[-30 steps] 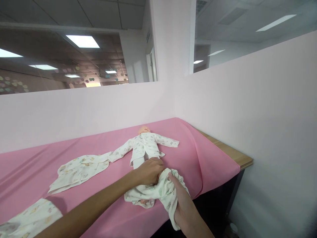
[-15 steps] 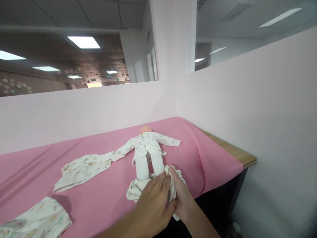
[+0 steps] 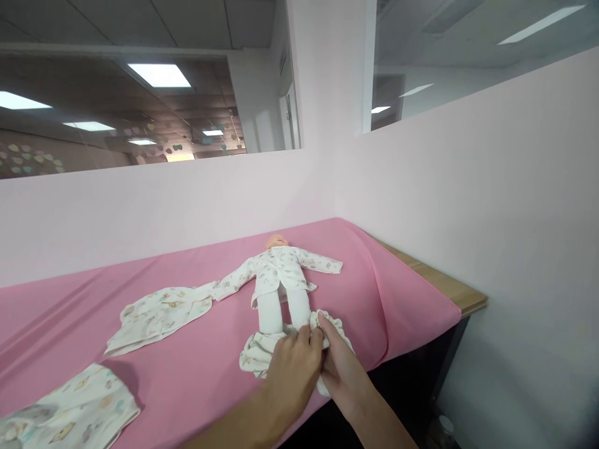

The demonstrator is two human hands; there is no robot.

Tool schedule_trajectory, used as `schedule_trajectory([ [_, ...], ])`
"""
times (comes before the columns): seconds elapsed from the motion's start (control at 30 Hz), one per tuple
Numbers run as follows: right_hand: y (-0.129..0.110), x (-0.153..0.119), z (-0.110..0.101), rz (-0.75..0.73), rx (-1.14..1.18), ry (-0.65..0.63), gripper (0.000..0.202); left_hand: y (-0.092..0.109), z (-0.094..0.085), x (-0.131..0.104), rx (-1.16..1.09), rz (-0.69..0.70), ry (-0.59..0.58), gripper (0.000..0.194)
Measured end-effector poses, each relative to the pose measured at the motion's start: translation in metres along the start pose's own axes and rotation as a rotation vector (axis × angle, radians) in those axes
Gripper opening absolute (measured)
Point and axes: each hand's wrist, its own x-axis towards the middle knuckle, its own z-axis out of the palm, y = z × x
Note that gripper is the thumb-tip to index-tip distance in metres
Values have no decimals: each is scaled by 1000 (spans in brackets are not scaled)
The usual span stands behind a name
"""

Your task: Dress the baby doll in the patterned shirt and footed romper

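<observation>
Landmark for all positions: the doll [image 3: 279,274], lying face up on the pink cloth [image 3: 196,386] that covers the bench [image 3: 449,288], head toward the back wall, legs toward the near edge. It wears a printed top; both legs are bare white.

Bunched trousers [image 3: 262,357]: printed, crumpled in a heap just beyond the doll's feet, touching or nearly touching them, close to the near edge of the bench.

Left hand [image 3: 292,368]: resting on the trousers at the doll's feet, fingers [image 3: 306,337] curled down into the fabric. Looks like a pinch on the gathered cloth, though the thumb side is hidden.

Right hand [image 3: 344,368]: just beside the left, touching it, fingers closed on a fold of the same trousers on the doll's left-foot side.

Other items: a spread printed garment [image 3: 156,315] well off the doll's right arm, its tip touching the sleeve; another printed garment [image 3: 70,415] farther out that way, at the near edge.

Risks, as judged:
- The heap hides its openings; a foot may enter the wrong leg or catch in a fold.
- The doll lies loose; a pull along its legs could drag it toward the near edge.
- Some fabric hangs over that edge; a loosened grip could let the trousers slip off.
</observation>
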Motion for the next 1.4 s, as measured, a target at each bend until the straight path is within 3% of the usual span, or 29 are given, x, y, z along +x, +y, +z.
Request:
schedule_trajectory([
  [0.2, 3, 8, 1, 62, 134, 79, 30, -34, -12, 5, -504, 65, -2, 20],
  [0.27, 4, 10, 2, 53, 143, 72, 31, -41, -10, 7, -497, 71, -17, 17],
  [0.5, 8, 5, 4, -41, 122, 21, 35, -43, -4, 8, -137, 62, -49, 23],
  [0.7, 26, -2, -5, -175, -143, -42, 16, -44, -2, 0, -264, 46, 37, 33],
  [0.77, 31, -8, -7, -167, -201, -69, 21, -49, 2, 0, -308, -18, 62, 34],
  [0.83, 31, -14, -11, -116, -300, -125, 40, -55, 7, 2, -359, -99, 73, 37],
  [0.93, 21, -19, -22, -126, -545, -203, 51, -63, 10, 4, -393, -133, 55, 41],
  [1.1, -11, -8, -42, -431, -1084, -201, 41, -68, 8, 0, -401, -28, 95, 41],
  [1.23, -38, -1, -53, -448, -1285, -183, 32, -84, 0, -12, -490, 12, 69, 41],
  [1.33, -56, 0, -46, -544, -1336, -39, 31, -109, -7, -26, -628, -106, -40, 45],
  [1.4, -65, 1, -32, -644, -1353, -45, 28, -127, -11, -33, -729, -211, -119, 47],
])
